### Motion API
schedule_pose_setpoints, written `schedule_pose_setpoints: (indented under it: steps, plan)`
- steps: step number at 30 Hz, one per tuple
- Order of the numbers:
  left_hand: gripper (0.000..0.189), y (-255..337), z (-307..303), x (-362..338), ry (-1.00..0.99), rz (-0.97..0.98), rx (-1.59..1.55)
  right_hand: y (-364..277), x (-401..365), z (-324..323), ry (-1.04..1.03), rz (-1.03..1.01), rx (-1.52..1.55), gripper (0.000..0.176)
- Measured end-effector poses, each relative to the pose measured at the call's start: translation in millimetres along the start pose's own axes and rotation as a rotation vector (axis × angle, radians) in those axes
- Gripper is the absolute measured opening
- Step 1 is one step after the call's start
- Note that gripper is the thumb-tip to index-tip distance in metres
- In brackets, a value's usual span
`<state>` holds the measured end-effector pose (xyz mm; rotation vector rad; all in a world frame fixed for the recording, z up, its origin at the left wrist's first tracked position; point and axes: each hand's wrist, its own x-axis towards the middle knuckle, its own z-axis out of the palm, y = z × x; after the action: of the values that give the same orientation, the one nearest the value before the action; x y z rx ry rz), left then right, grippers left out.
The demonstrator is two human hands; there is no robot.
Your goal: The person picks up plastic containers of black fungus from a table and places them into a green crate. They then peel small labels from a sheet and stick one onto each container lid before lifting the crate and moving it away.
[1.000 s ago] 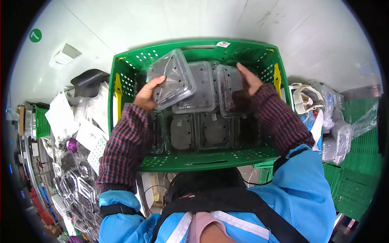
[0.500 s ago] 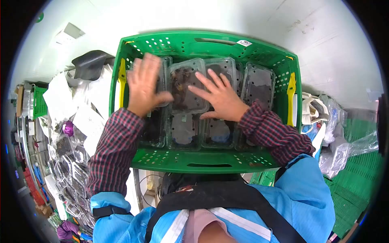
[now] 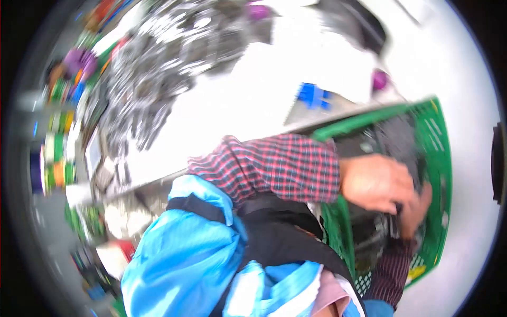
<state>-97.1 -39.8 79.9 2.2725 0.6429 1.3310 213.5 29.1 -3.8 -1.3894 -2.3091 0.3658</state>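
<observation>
Bare left hand (image 3: 377, 182): fingers bent, blur hides whether it grips | bare right hand (image 3: 416, 211): just beside it at four o'clock, grip unclear | clear, dark-looking plastic boxes (image 3: 364, 224): beneath both hands, inside green perforated plastic crate (image 3: 437, 232) at three o'clock

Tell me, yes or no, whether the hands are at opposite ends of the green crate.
No, the left hand and right hand appear close together at the green crate.

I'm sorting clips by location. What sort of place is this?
Probably a packing room or workshop, judging by the green crate, the spread of shiny plastic and the pale table. Blur hides finer detail.
</observation>
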Motion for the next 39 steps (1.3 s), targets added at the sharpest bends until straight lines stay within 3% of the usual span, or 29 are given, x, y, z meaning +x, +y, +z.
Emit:
schedule_pose_setpoints:
  steps: [2,4,7,8,10,11,12,13,14,15,16,17,19,20,22,24,25,26,27,29,30,33,36,38,39]
  plan:
    - [0.025,39,-40,-68,0.141,-0.114,0.013,-50,25,-12,0.046,0.000,-0.077,0.055]
    - [0.019,62,-66,-157,0.277,-0.374,0.033,-99,59,-14,0.046,-0.115,-0.132,0.053]
    - [0.018,113,-114,-286,0.500,-0.797,0.254,-202,111,12,0.047,-0.231,0.058,0.048]
    - [0.018,136,-132,-331,0.580,-0.933,0.321,-258,119,27,-0.031,-0.269,0.114,0.050]
    - [0.020,183,-174,-429,0.944,-1.175,0.302,-341,132,79,-0.224,-0.362,0.309,0.051]
    - [0.021,208,-198,-481,1.129,-1.179,0.347,-388,132,111,-0.365,-0.395,0.339,0.052]
    - [0.024,234,-221,-533,1.244,-1.367,0.531,-437,128,144,-0.507,-0.425,0.357,0.052]
    - [0.033,266,-245,-594,1.231,-1.363,0.746,-487,118,182,-0.697,-0.389,0.443,0.052]
    - [0.044,298,-268,-651,1.188,-1.485,1.083,-534,105,224,-0.883,-0.336,0.516,0.052]
    - [0.048,331,-287,-706,1.125,-1.679,1.244,-570,91,273,-1.082,-0.274,0.571,0.054]
    - [0.048,363,-306,-758,1.017,-1.754,1.408,-618,67,313,-1.203,-0.133,0.658,0.058]
    - [0.052,387,-319,-780,1.155,-1.867,1.328,-648,55,357,-1.328,-0.074,0.704,0.061]
    - [0.062,426,-329,-849,1.054,-2.166,1.289,-720,16,420,-1.366,0.186,0.831,0.056]
    - [0.075,439,-340,-863,1.135,-2.294,0.937,-751,1,442,-1.371,0.227,0.865,0.053]
    - [0.084,448,-344,-896,1.246,-2.304,0.522,-794,-22,466,-1.247,0.255,0.842,0.049]
    - [0.082,451,-339,-895,1.219,-2.225,0.516,-815,-35,475,-1.086,0.229,0.795,0.058]
    - [0.078,449,-343,-886,1.065,-2.320,0.435,-821,-37,476,-1.077,0.256,0.833,0.053]
    - [0.076,445,-334,-880,1.152,-2.284,0.480,-826,-38,475,-1.073,0.278,0.875,0.048]
    - [0.075,442,-323,-884,1.223,-2.202,0.425,-824,-34,477,-1.067,0.282,0.862,0.048]
    - [0.064,444,-314,-883,1.373,-2.044,0.270,-820,-16,482,-1.320,0.362,1.045,0.039]
    - [0.055,447,-311,-874,1.493,-1.880,0.197,-814,-5,481,-1.450,0.432,1.018,0.025]
    - [0.046,466,-318,-851,1.747,-1.577,-0.076,-790,8,469,-1.429,0.455,0.924,0.021]
    - [0.057,479,-375,-813,1.755,-1.432,-0.018,-777,-17,437,-1.400,0.632,0.936,0.022]
    - [0.083,471,-426,-823,1.487,-1.497,0.022,-749,-48,436,-1.378,0.708,0.999,0.024]
    - [0.088,458,-451,-830,1.314,-1.588,0.075,-736,-63,438,-1.401,0.845,1.100,0.024]
